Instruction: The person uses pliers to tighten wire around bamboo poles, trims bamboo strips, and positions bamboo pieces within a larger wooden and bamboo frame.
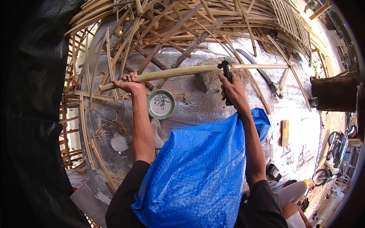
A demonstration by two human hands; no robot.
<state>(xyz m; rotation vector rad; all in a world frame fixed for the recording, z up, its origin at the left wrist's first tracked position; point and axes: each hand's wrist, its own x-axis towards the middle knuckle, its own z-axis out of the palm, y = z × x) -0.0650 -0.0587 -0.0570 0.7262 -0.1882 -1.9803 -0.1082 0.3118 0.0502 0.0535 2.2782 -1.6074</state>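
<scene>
Site type: small open-sided workshop for wood or bamboo; indicators: piled strips (291, 26), hammer (226, 70) in use, bowl (173, 103) of small metallic-looking pieces, foil-like floor sheet (205, 108); motorbike (337, 152) parked outside.

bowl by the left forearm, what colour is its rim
The bowl rim is green, seen best in the head view.

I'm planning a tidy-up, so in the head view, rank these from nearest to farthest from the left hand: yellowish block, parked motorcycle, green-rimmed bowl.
1. Green-rimmed bowl: just to the right of and below the left hand.
2. Yellowish block: well to the right, on the silvery sheet.
3. Parked motorcycle: at the far right, beyond the sheet.
</scene>
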